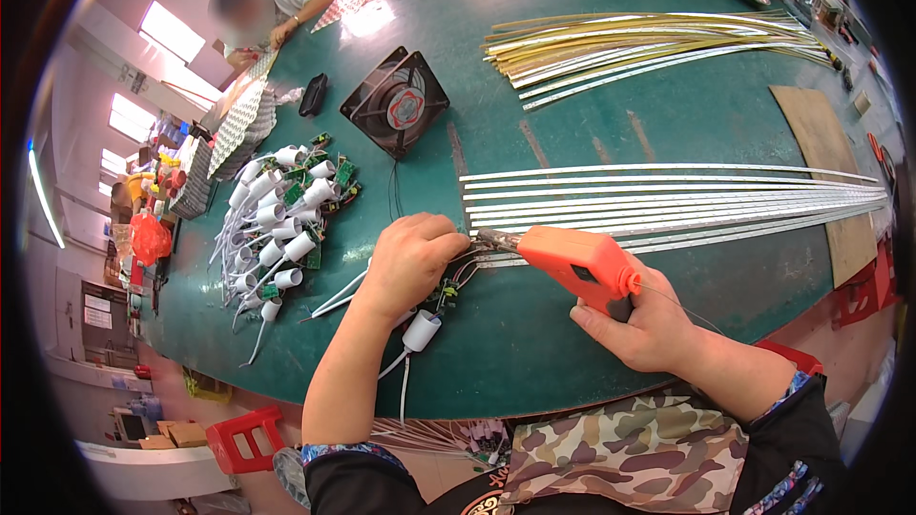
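Hands mid-table: left hand grip pinching wires at strip ends, right hand grip clenched on orange soldering gun.

Glossy orange plastic soldering gun, scuffed green tabletop

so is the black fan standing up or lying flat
Tilted: the black fan leans back on the green table, its face turned up toward the camera.

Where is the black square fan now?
In the head view, the black square fan lies on the green table, upper left of centre, beyond the left hand.
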The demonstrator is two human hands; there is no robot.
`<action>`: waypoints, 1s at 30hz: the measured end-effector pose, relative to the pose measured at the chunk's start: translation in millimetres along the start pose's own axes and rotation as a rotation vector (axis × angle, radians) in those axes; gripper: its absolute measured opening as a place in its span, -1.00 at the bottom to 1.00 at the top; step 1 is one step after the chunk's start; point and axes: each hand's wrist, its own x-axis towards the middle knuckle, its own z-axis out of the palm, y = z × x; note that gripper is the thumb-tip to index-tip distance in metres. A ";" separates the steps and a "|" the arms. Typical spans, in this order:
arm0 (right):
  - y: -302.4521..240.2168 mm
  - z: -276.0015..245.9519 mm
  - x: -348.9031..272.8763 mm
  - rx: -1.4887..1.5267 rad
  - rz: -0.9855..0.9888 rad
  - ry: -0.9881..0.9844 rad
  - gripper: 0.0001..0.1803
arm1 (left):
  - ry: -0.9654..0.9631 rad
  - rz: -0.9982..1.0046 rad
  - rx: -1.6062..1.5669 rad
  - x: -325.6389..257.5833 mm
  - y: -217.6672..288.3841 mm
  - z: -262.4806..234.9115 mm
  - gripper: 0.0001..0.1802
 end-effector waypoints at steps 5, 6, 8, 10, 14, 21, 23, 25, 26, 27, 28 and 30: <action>3.0 -4.5 -2.0 0.026 0.044 -0.011 -0.47 | -0.002 0.003 -0.011 -0.7 -1.2 0.0 -0.84; 6.6 -4.7 -2.4 0.037 0.000 0.024 -0.47 | -0.001 -0.002 -0.011 -1.4 -0.9 0.2 -0.84; 6.6 -4.8 -3.2 0.046 -0.047 0.066 -0.47 | 0.006 0.005 -0.013 -0.3 -0.5 -1.2 -0.84; 4.9 -5.2 -3.4 0.112 -0.015 0.106 -0.47 | 0.002 0.003 -0.010 0.0 -0.2 -2.0 -0.85; 5.7 -6.0 -3.8 0.099 -0.023 0.102 -0.45 | -0.008 -0.005 -0.010 -0.4 -1.7 -0.5 -0.85; 0.6 -8.2 -6.2 0.058 0.013 0.054 -0.42 | -0.003 -0.006 -0.004 -0.6 0.5 -0.3 -0.86; 0.0 -8.3 -6.7 0.062 0.026 0.052 -0.41 | -0.014 -0.014 0.000 -0.8 0.0 -0.2 -0.86; 0.6 -7.7 -7.1 0.060 0.014 0.054 -0.40 | -0.017 -0.012 0.004 -1.0 0.1 -0.6 -0.86; 0.9 -7.1 -7.3 0.063 0.012 0.057 -0.40 | -0.018 -0.013 0.006 -1.2 0.1 -0.7 -0.85; 1.1 -6.3 -7.6 0.071 0.018 0.054 -0.40 | -0.021 -0.010 0.008 -1.8 0.2 -0.5 -0.85; 1.5 -6.2 -7.6 0.077 0.025 0.053 -0.40 | -0.016 -0.008 0.004 -1.5 -0.2 0.0 -0.85; 5.0 -5.9 -7.0 0.050 -0.005 0.061 -0.40 | -0.013 -0.002 0.001 -0.6 -0.9 1.3 -0.84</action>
